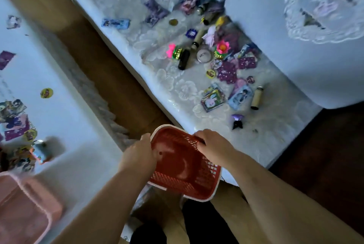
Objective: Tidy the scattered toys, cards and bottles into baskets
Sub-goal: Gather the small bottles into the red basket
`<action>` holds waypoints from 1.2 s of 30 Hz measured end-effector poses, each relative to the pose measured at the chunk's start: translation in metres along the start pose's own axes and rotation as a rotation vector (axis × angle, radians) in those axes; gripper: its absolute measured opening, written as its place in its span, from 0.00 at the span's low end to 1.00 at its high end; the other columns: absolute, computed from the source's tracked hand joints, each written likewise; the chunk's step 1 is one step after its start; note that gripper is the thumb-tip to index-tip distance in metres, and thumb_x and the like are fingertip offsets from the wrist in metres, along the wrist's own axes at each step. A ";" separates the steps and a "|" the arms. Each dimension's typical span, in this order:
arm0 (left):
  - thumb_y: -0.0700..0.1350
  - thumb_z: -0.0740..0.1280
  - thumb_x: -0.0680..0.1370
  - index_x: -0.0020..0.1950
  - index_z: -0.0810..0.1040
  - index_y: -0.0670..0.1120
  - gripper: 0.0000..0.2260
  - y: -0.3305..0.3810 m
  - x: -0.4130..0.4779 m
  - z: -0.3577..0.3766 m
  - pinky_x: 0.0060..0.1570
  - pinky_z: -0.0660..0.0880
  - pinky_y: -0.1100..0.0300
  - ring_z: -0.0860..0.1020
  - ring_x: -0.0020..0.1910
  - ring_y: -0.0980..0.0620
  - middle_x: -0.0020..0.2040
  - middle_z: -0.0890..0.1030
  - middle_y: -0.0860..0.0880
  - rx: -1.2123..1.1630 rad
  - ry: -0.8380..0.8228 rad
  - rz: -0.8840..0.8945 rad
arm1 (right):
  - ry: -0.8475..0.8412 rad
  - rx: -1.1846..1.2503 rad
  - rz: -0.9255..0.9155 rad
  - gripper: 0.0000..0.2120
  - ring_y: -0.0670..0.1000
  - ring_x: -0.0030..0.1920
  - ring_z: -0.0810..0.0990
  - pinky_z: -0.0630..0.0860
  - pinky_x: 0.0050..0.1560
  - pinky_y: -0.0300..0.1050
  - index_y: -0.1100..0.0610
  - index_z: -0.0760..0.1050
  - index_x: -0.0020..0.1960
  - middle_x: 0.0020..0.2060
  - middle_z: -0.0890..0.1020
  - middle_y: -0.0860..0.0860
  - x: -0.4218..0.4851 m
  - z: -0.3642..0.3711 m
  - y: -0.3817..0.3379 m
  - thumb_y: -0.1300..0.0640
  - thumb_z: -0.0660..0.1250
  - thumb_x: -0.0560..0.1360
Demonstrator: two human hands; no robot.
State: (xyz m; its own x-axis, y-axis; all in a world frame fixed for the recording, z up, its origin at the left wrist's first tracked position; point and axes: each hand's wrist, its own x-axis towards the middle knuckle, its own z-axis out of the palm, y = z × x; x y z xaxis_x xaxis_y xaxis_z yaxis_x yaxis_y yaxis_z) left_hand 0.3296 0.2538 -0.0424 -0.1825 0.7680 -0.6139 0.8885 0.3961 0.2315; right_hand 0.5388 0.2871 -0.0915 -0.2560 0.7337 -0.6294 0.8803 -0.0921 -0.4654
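While gripped at both sides, hangs over the floor strip at the near edge of the sofa seat [126, 19]: red basket [183, 167], one of two baskets. Runs lengthwise from far left to near right, open mouth tilted up at the camera. Held by two hands: left hand [137, 157] with fingers curled over the left rim, right hand [213, 147] with fingers clamped on the far right mesh wall. Low on the left by the white table [74, 110], pink basket [25, 204]. Scattered on the seat: two pink lotus toys [171, 49] [222, 46], one black bottle [184, 59], at least two cream bottles [257, 98] [198, 40], and cards [212, 100] too blurred to number.
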 end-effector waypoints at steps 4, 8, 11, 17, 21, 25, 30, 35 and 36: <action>0.51 0.59 0.80 0.60 0.73 0.49 0.11 0.060 0.020 0.002 0.51 0.74 0.53 0.80 0.54 0.44 0.55 0.82 0.47 0.069 -0.041 0.033 | 0.054 0.040 0.032 0.16 0.52 0.55 0.78 0.74 0.51 0.46 0.50 0.75 0.63 0.57 0.79 0.51 -0.002 -0.040 0.044 0.58 0.59 0.78; 0.49 0.57 0.79 0.53 0.74 0.47 0.10 0.107 0.042 0.001 0.48 0.72 0.53 0.78 0.53 0.40 0.54 0.80 0.43 0.040 -0.056 0.005 | 0.189 0.175 0.128 0.13 0.45 0.51 0.78 0.70 0.47 0.38 0.50 0.77 0.60 0.53 0.80 0.46 0.006 -0.076 0.083 0.50 0.62 0.78; 0.48 0.57 0.80 0.55 0.72 0.45 0.10 0.130 0.058 -0.002 0.47 0.71 0.53 0.78 0.52 0.39 0.54 0.80 0.41 0.016 -0.012 -0.024 | 0.385 0.355 0.271 0.14 0.48 0.51 0.79 0.70 0.49 0.39 0.54 0.76 0.59 0.54 0.81 0.51 0.027 -0.095 0.111 0.50 0.63 0.78; 0.45 0.56 0.80 0.54 0.67 0.44 0.06 0.160 0.107 -0.007 0.43 0.71 0.53 0.73 0.42 0.44 0.48 0.77 0.43 0.001 0.020 -0.057 | 0.551 0.457 0.532 0.25 0.57 0.58 0.78 0.67 0.47 0.40 0.59 0.65 0.71 0.60 0.78 0.56 0.084 -0.114 0.157 0.55 0.65 0.77; 0.46 0.59 0.78 0.66 0.68 0.45 0.17 0.173 0.149 -0.011 0.47 0.72 0.52 0.77 0.50 0.40 0.53 0.79 0.43 -0.027 -0.019 -0.048 | 0.587 0.480 0.706 0.18 0.61 0.58 0.77 0.68 0.44 0.42 0.65 0.69 0.64 0.59 0.77 0.61 0.123 -0.128 0.182 0.56 0.65 0.77; 0.47 0.61 0.77 0.64 0.72 0.44 0.16 0.186 0.197 -0.020 0.50 0.74 0.51 0.78 0.52 0.40 0.56 0.80 0.42 -0.034 -0.070 -0.037 | 0.566 0.432 0.820 0.22 0.65 0.58 0.76 0.74 0.53 0.52 0.67 0.70 0.62 0.59 0.76 0.65 0.165 -0.133 0.207 0.55 0.68 0.75; 0.47 0.61 0.76 0.58 0.73 0.45 0.12 0.197 0.238 -0.034 0.45 0.72 0.54 0.76 0.46 0.45 0.46 0.77 0.47 -0.044 -0.111 0.016 | 0.526 0.417 0.934 0.16 0.66 0.59 0.75 0.71 0.59 0.53 0.65 0.68 0.61 0.59 0.76 0.65 0.185 -0.126 0.219 0.59 0.64 0.76; 0.45 0.63 0.75 0.69 0.66 0.51 0.22 0.209 0.256 -0.050 0.47 0.70 0.54 0.74 0.47 0.47 0.54 0.79 0.46 -0.084 -0.111 0.098 | 0.758 0.644 0.853 0.31 0.62 0.59 0.77 0.73 0.55 0.50 0.56 0.60 0.71 0.62 0.75 0.60 0.188 -0.148 0.191 0.55 0.69 0.72; 0.45 0.63 0.75 0.70 0.65 0.52 0.23 0.211 0.256 -0.053 0.47 0.70 0.55 0.74 0.47 0.47 0.55 0.80 0.46 -0.094 -0.119 0.111 | 0.841 0.701 0.791 0.34 0.59 0.57 0.78 0.73 0.54 0.48 0.51 0.57 0.72 0.62 0.75 0.57 0.184 -0.156 0.179 0.55 0.70 0.71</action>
State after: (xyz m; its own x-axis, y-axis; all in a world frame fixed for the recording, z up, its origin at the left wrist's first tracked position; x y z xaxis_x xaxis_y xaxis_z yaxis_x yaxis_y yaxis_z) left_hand 0.4486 0.5603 -0.1105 -0.0293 0.7469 -0.6643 0.8564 0.3615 0.3687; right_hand 0.7114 0.5107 -0.1937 0.7636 0.4880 -0.4229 0.2246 -0.8147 -0.5346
